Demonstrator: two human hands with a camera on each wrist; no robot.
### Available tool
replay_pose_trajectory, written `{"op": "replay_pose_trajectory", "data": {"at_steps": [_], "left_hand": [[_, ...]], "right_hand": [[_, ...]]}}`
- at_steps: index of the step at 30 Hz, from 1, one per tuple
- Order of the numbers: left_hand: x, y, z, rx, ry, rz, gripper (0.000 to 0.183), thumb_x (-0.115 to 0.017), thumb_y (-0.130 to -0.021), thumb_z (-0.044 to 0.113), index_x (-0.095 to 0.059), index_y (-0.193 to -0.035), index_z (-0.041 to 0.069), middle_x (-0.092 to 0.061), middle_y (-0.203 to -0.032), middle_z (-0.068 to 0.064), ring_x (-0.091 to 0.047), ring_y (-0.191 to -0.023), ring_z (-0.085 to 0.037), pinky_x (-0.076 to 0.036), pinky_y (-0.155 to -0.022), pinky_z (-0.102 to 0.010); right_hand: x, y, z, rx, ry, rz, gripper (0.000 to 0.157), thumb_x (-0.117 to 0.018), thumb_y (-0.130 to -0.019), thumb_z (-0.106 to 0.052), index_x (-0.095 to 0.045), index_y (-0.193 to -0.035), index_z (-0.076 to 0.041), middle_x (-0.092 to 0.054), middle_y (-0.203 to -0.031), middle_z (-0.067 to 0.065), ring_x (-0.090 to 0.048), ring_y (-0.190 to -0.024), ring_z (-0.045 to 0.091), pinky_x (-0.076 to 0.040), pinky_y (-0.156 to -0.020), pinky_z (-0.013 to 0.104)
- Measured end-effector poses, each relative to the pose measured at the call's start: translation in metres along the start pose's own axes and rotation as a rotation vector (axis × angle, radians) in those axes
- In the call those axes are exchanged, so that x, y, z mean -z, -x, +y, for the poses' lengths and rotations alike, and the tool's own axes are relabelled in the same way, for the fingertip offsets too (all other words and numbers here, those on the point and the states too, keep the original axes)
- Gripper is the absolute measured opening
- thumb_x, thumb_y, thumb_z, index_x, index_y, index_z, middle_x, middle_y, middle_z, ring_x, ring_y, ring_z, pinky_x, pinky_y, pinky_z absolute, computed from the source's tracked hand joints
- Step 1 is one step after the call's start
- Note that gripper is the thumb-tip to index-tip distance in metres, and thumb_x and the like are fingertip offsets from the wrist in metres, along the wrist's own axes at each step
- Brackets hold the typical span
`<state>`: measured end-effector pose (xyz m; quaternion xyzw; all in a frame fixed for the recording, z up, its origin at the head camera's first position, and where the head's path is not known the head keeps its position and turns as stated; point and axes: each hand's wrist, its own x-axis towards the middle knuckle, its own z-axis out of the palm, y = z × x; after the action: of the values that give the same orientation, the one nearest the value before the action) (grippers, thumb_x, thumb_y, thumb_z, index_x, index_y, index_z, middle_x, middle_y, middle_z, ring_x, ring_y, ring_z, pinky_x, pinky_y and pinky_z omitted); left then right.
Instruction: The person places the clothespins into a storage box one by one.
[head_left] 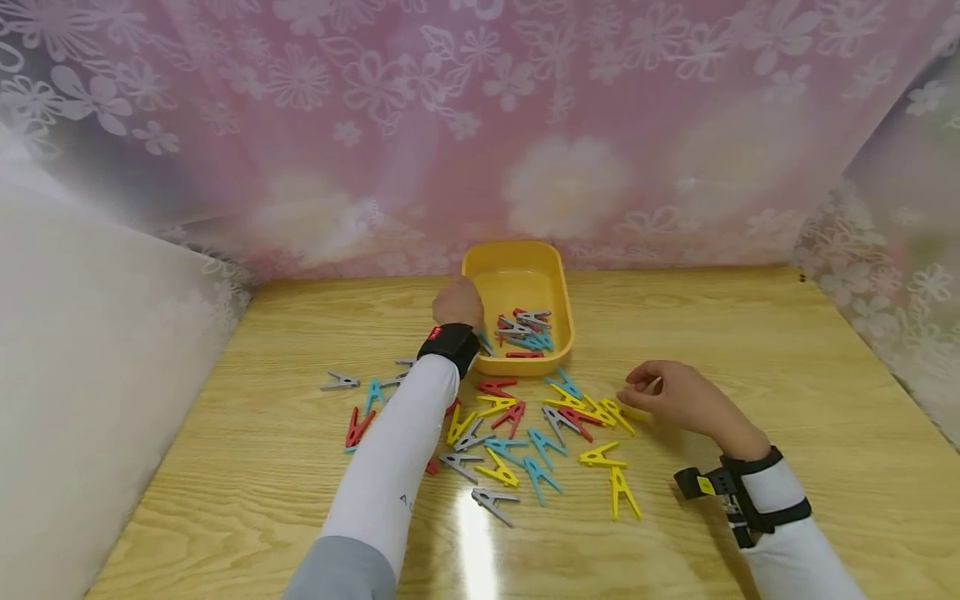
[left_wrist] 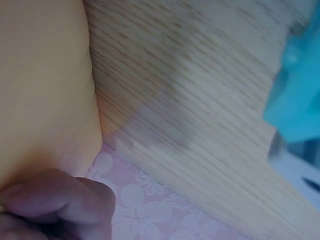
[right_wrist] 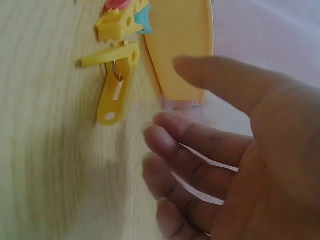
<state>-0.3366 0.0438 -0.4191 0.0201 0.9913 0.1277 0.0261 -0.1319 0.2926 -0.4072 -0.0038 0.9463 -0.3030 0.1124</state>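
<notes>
Several clothespins (head_left: 346,381) lay at the left of the wooden table (head_left: 187,467): grey, blue and red. Next came the left arm in a white sleeve (head_left: 390,467), with a black strap (head_left: 442,342) at the wrist. The left hand (head_left: 457,302) was at the left side of the yellow bin (head_left: 510,287), fingers curled; whether they were clamped on anything, I could not tell. Red, grey and blue clothespins lay in the near end of the bin. In front of it, loose clothespins in 4 colours were scattered, some touching. Farther right, 2 yellow clothespins (head_left: 617,479) lay near each other. Rightmost, the right hand (head_left: 678,400) was just beside 1 yellow clothespin (right_wrist: 111,102), thumb and fingers apart in the right wrist view.
</notes>
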Motion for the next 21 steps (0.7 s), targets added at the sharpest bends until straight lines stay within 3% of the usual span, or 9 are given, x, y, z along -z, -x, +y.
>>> {"op": "replay_pose_trajectory", "data": {"at_steps": [8,16,21], "left_hand": [[0.009,0.003,-0.004,0.022,0.003,-0.020,0.029,-0.046,-0.101,0.021,-0.056,-0.120,0.001,-0.069,-0.091,-0.010,-0.067,-0.077,-0.023,-0.054,-0.063,-0.034],[0.007,0.001,-0.002,0.020,0.001,-0.013,0.028,-0.048,-0.100,0.021,-0.056,-0.118,0.001,-0.068,-0.089,-0.010,-0.067,-0.076,-0.022,-0.054,-0.061,-0.035],[0.003,0.002,0.002,0.021,0.003,0.004,0.026,-0.048,-0.100,0.022,-0.060,-0.114,0.003,-0.068,-0.086,-0.009,-0.066,-0.072,-0.021,-0.053,-0.057,-0.033]], "right_hand": [[-0.008,0.007,-0.003,-0.065,0.045,-0.085,0.048,-0.076,-0.078,-0.044,-0.061,-0.100,-0.005,-0.055,-0.087,0.002,-0.050,-0.075,0.018,-0.041,-0.063,0.033],[-0.016,0.011,-0.001,-0.069,0.108,-0.047,0.037,-0.077,-0.079,-0.037,-0.063,-0.094,-0.006,-0.055,-0.080,0.001,-0.048,-0.067,0.016,-0.038,-0.057,0.032],[-0.013,0.015,0.003,-0.103,0.114,-0.019,0.041,-0.073,-0.082,-0.040,-0.065,-0.100,-0.004,-0.060,-0.088,0.003,-0.054,-0.074,0.018,-0.043,-0.059,0.034]]}}
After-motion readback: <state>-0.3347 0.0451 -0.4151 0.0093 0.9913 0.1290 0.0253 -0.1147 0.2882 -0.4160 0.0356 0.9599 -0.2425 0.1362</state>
